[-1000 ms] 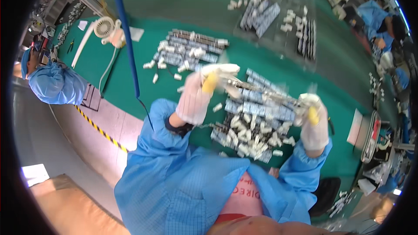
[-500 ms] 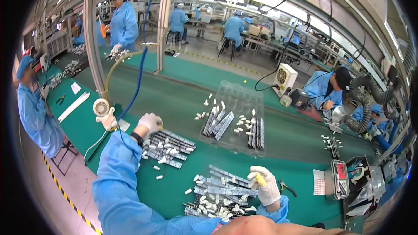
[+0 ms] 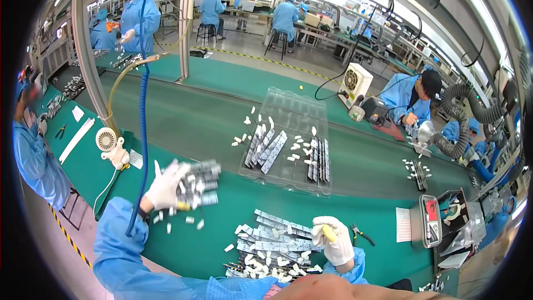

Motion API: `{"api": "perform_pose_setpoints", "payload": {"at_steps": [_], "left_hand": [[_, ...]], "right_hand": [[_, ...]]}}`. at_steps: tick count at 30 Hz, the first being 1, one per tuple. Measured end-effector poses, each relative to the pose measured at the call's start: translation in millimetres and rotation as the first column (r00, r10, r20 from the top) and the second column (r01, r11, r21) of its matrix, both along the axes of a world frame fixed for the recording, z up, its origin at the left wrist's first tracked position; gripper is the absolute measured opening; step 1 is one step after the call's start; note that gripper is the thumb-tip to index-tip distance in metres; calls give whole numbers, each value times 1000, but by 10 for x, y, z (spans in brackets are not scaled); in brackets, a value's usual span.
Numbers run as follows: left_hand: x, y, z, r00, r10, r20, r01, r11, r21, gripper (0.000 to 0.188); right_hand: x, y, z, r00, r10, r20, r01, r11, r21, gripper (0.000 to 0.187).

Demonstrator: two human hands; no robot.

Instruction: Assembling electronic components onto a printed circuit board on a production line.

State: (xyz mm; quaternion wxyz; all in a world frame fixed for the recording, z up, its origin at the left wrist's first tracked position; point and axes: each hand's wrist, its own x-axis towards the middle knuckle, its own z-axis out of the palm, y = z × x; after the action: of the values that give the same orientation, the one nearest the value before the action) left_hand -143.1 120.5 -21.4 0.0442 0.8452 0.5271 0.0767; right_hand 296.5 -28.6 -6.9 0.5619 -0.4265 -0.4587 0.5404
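My left hand (image 3: 165, 186), in a white glove with a yellow-covered fingertip, grips the left ends of a bunch of circuit board strips (image 3: 204, 180) with white connectors on wires. These strips are smeared by motion. My right hand (image 3: 335, 240), also gloved, is curled closed beside the right end of a second pile of circuit board strips (image 3: 283, 240). Its yellow-covered finger is bent inward, and whatever may lie within the fingers is hidden. Loose-looking white connectors (image 3: 272, 264) crowd the near side of that pile.
A clear plastic tray (image 3: 294, 103) with more strips lies on the dark belt (image 3: 222, 128) ahead. Pliers (image 3: 363, 235) lie right of my right hand, near a plastic box (image 3: 425, 225). A small white fan (image 3: 111, 143) and a hanging blue coiled cable (image 3: 142, 133) are at left. Co-workers sit and stand around.
My left hand has moved from the far end of its strips to their left ends and turned them. The view has shifted slightly. My right hand stays curled by the near pile.
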Motion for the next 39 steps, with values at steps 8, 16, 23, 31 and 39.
{"api": "perform_pose_setpoints", "payload": {"at_steps": [8,16,23,31,39], "left_hand": [[239,2184,-530,504,823,263,-847,530,-34,81],[636,1780,-237,455,443,772,-806,574,146,48],[1118,-38,-371,441,-150,885,327,945,-3,28],[1188,-871,-17,269,134,954,377,896,-233,53],[1289,-1249,434,70,362,930,681,664,-310,64]], "right_hand": [[-45,27,59,999,24,49,-22,999,-47,29],[36,119,-68,807,-205,554,144,978,152,26],[58,251,-386,207,87,974,-60,995,-76,44],[-73,128,76,920,-221,323,204,975,88,25],[-312,-224,447,995,-72,75,69,996,49,24]]}}
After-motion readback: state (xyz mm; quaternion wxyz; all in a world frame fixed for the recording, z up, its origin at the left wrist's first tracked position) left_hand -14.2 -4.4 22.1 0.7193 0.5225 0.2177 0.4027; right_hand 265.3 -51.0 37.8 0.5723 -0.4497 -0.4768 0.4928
